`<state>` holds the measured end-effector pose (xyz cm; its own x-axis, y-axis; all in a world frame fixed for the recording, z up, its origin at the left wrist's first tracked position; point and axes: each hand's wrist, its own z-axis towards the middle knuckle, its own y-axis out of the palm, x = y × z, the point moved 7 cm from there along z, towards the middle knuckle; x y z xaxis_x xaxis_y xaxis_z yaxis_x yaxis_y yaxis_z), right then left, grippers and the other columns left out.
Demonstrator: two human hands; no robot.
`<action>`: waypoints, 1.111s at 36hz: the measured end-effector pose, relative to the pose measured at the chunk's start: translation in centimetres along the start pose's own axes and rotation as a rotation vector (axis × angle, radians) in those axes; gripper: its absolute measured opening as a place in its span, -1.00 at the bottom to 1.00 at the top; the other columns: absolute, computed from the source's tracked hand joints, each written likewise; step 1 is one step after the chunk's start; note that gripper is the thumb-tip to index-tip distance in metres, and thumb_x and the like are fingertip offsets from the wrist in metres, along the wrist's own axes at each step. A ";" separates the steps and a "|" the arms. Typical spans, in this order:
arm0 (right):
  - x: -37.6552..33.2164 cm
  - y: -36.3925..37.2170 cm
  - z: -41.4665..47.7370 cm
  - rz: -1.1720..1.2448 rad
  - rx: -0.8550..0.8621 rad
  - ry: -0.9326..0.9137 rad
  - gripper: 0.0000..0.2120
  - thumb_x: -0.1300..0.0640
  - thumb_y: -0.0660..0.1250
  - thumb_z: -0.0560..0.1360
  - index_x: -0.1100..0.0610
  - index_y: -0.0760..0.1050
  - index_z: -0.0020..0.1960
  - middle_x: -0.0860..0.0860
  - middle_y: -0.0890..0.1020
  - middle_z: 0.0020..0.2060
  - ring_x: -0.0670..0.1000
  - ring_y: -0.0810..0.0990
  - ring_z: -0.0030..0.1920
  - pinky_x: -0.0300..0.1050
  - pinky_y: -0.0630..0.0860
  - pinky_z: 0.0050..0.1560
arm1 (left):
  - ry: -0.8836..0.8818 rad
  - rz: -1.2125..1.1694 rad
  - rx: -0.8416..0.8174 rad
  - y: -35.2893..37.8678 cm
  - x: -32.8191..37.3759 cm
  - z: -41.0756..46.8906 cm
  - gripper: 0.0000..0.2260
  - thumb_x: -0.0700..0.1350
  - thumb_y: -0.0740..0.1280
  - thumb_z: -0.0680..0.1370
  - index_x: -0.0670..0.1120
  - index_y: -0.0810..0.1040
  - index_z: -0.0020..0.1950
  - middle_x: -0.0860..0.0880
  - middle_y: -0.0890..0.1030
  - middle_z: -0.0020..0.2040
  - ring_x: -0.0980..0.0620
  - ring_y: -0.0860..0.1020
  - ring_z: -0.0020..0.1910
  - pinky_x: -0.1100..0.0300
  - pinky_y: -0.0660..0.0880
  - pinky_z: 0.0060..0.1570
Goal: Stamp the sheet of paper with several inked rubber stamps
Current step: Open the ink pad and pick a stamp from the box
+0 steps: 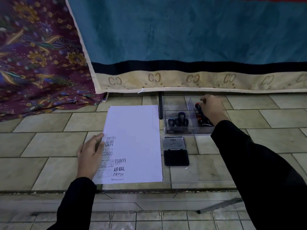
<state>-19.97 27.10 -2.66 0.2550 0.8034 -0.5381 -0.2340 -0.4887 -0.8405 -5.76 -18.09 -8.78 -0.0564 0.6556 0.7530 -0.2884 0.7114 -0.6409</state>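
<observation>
A white sheet of paper (134, 140) lies on a glass tabletop, with several black stamp prints such as "AIR MAIL" and "SAMPLE" in its near left part. My left hand (90, 155) rests flat on the sheet's left edge, fingers apart. A clear plastic box (176, 103) to the right of the sheet holds black rubber stamps (178, 121) in its left compartment. My right hand (211, 107) reaches into the right compartment, fingers closed around a red-topped stamp (197, 106). An open black ink pad (176, 157) with its metal lid (173, 143) sits just in front of the box.
A teal cloth with a beige "CC" border (191, 78) hangs behind the table, with a purple floral fabric (38, 55) at the left. Tiled floor shows through the glass. The glass table's near edge (149, 190) runs across below the sheet.
</observation>
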 end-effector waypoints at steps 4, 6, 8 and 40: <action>-0.9 0.6 0.2 -0.093 -0.031 -0.012 -0.82 0.18 0.32 0.51 0.27 0.56 0.03 0.26 0.62 -0.03 0.22 0.57 0.03 -0.12 0.40 -0.12 | 0.017 0.065 0.032 -0.1 0.3 -0.3 -0.74 -0.11 0.23 0.64 0.02 0.51 0.33 0.06 0.54 0.32 0.09 0.41 0.29 -0.03 0.05 0.49; -1.1 0.8 0.5 -0.134 -0.039 -0.022 -0.83 0.20 0.31 0.51 0.29 0.56 0.01 0.27 0.62 -0.05 0.23 0.58 0.02 -0.08 0.46 -0.10 | 0.033 0.090 0.047 -0.1 0.5 -0.3 -0.74 -0.11 0.23 0.64 0.03 0.52 0.32 0.08 0.53 0.32 0.18 0.38 0.22 0.10 0.02 0.44; -1.3 1.1 0.7 -0.159 -0.056 -0.030 -0.84 0.21 0.31 0.51 0.31 0.56 -0.01 0.27 0.63 -0.06 0.24 0.58 0.02 -0.04 0.51 -0.04 | 0.043 0.101 0.057 -0.1 0.5 -0.3 -0.74 -0.11 0.24 0.64 0.04 0.52 0.32 0.09 0.53 0.32 0.23 0.35 0.18 0.17 0.00 0.38; 0.9 -2.3 -0.1 0.929 0.163 0.141 -0.76 0.26 0.33 0.51 0.23 0.49 0.17 0.05 0.59 -0.13 -0.09 0.61 -0.23 -0.31 0.56 -0.20 | -0.095 -0.303 -0.037 0.2 -0.3 0.2 -0.75 -0.09 0.28 0.60 0.26 0.53 0.16 0.20 0.62 0.17 0.14 0.56 0.21 -0.13 0.42 0.31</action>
<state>-19.08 28.89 -1.16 0.0093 0.0638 -0.9979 -0.5252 -0.8489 -0.0592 -6.03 -18.20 -9.13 -0.0629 0.3872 0.9199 -0.2709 0.8804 -0.3891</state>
